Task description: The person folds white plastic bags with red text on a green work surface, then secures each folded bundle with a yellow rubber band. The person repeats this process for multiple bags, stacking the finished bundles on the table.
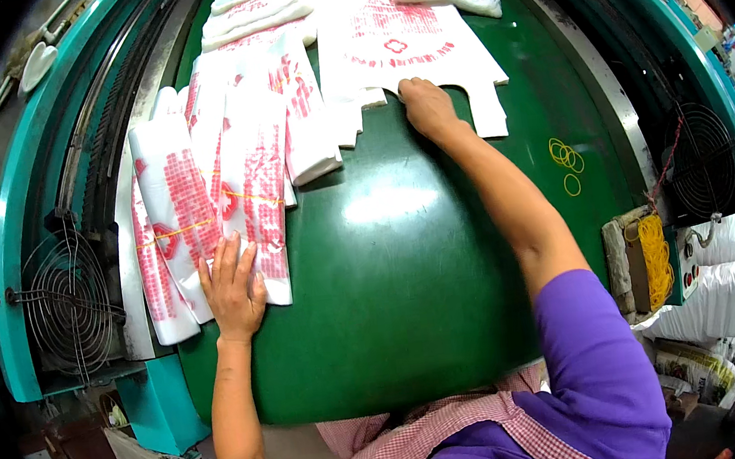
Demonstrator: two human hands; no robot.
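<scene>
head view: two hands on stacks of printed bags

head view, from the left edge: a round wire fan guard (66, 301) sits in the teal machine frame (5, 232) beside the green bench (401, 289). next to it, folded bundles of white plastic bags with red print (203, 202) lie overlapping on the left part of the bench, some bound by a thin yellow rubber band across the middle.

the left hand (232, 288) lies flat, palm down, fingers stretched out and slightly spread, holding nothing. its fingertips rest on the lower end of the nearest folded bundle, the heel of the hand on the bare green surface.

farther right and higher up, a flat stack of unfolded white bags with red print (402, 47) lies spread on the bench, its handle loops pointing toward the person. the right hand (428, 107) reaches out on a straight arm and presses down on the lower edge of that stack, between the handle loops, fingers curled over so that the grip itself cannot be told. the two hands are well apart.

to the right, a few loose yellow rubber bands (566, 159) lie on the bare bench. beyond them a hank of yellow rubber bands (654, 257) hangs at the bench side, near a second fan guard (701, 163) in the frame.
</scene>
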